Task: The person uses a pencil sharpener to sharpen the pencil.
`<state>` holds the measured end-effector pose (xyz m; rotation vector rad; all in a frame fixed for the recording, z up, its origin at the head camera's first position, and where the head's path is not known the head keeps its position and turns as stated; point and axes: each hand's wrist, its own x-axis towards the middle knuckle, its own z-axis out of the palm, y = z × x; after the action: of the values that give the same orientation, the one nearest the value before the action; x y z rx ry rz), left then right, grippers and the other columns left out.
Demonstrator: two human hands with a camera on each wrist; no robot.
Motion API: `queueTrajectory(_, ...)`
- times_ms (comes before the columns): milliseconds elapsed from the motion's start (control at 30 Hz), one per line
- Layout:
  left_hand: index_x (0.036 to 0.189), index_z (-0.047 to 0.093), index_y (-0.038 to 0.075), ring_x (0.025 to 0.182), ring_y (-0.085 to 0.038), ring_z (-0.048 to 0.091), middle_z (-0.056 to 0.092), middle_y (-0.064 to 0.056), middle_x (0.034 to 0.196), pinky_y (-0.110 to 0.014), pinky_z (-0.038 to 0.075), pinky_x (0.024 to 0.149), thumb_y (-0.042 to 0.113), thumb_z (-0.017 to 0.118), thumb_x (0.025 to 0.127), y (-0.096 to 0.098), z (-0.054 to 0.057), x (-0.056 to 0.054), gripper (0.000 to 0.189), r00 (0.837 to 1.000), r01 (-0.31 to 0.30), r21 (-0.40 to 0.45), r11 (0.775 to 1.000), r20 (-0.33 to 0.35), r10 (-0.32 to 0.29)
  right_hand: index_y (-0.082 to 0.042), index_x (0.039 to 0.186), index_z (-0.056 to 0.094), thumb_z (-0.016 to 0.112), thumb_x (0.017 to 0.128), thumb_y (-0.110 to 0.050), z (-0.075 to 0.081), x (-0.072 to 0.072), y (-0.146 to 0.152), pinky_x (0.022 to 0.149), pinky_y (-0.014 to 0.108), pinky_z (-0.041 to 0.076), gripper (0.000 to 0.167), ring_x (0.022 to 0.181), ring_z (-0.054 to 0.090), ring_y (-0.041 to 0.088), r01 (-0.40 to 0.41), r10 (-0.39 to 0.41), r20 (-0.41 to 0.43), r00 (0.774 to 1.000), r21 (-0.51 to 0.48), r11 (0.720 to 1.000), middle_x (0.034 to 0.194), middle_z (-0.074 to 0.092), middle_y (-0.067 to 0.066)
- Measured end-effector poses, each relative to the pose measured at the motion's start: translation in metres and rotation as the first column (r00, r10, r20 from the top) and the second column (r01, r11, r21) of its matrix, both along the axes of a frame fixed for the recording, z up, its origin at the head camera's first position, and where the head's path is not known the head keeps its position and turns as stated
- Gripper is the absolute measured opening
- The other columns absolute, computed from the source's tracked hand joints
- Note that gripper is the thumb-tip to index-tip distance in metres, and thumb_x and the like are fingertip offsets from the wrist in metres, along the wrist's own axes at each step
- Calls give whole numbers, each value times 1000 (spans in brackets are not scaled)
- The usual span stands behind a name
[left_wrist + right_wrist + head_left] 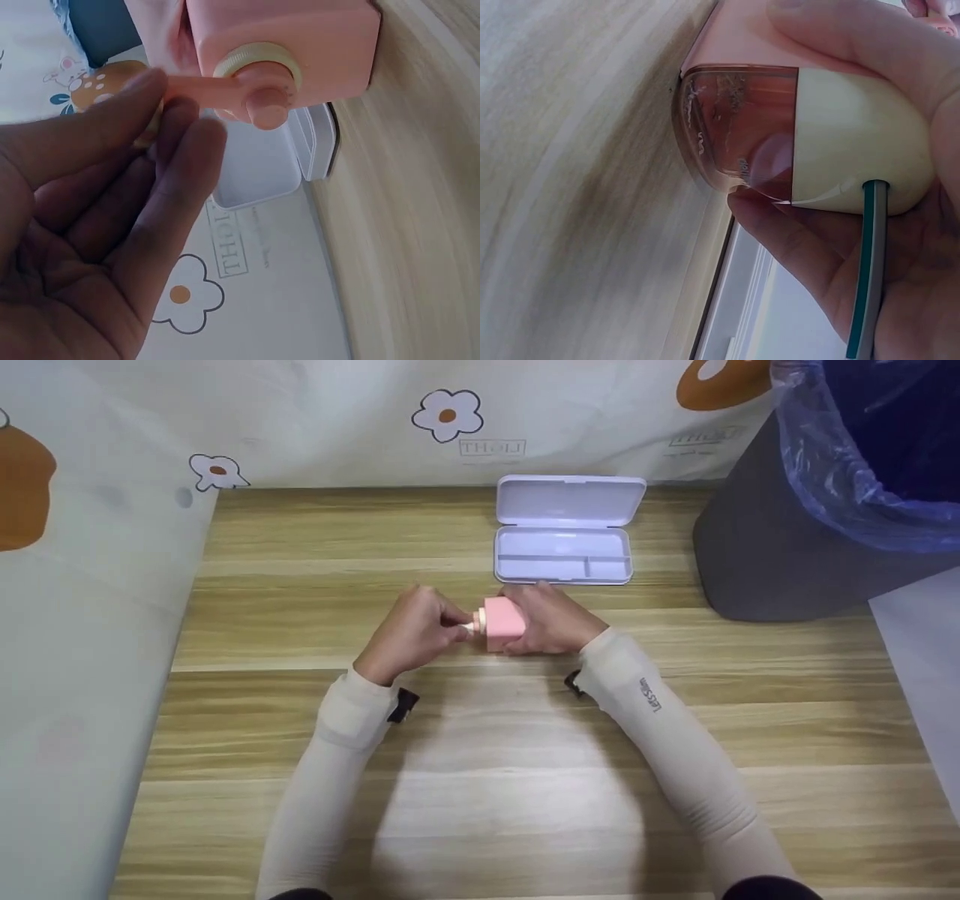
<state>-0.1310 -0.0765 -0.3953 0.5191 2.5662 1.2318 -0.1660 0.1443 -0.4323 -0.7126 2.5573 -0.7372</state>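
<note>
A pink hand-crank pencil sharpener (504, 624) sits between my two hands, mid-table. My right hand (553, 619) grips its body from the right, thumb on one side and fingers on the other. In the right wrist view, a pencil (867, 277) with green and grey sides sticks out of the cream face (855, 139), beside a see-through shavings compartment (739, 127) with bits of shavings inside. My left hand (415, 631) pinches the crank handle (201, 91) at its outer end. The crank joins the body at a cream ring; the fingers partly hide the knob.
Just behind the sharpener, a white pencil case (540, 543) lies with its lid (570, 502) raised, showing divided compartments. A dark grey bin (750, 540) with a bluish plastic liner stands at the back right. Flower-patterned sheeting (337, 427) borders the wooden table (495, 810) behind and left.
</note>
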Motion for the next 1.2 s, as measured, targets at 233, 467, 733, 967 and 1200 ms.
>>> queueTrajectory(233,91,79,1,67,-12,63,75,-12,85,-26,52,59,-2,79,79,0,-9,11,11,1000,28,-23,999,-9,-28,-3,127,57,90,68,-22,0,-1,0,75,36,50,70,88,59,23,-2,2,-1,1000,-13,1000,105,64,7)
queueTrajectory(467,86,80,4,65,-8,56,75,-6,82,-24,47,59,-2,79,78,0,-20,10,10,998,59,-32,998,34,-58,-2,127,58,90,69,-20,-1,-1,1,74,38,50,69,88,59,25,-6,6,-13,1000,-1,1000,102,64,7)
queueTrajectory(733,82,81,4,65,-9,54,74,-3,74,-25,46,59,0,81,78,-1,-21,6,6,993,76,-45,996,92,-71,-3,127,58,90,67,-21,-1,-1,-1,73,36,50,71,87,59,23,-1,0,-16,1000,-4,1000,102,65,7)
queueTrajectory(967,83,80,3,65,-11,57,75,-4,76,-26,47,60,-1,82,77,0,-34,6,8,993,67,-78,995,99,-59,-3,127,58,90,68,-18,1,-1,-3,74,37,50,69,87,60,24,13,-13,12,1000,-22,1000,102,64,7)
queueTrajectory(1200,83,80,3,66,-10,58,75,-5,77,-24,47,60,0,82,76,1,-36,5,8,989,58,-69,996,137,-48,-3,127,58,91,67,-23,-1,0,-1,73,37,50,72,85,59,24,17,-17,-5,1000,2,1000,98,64,5)
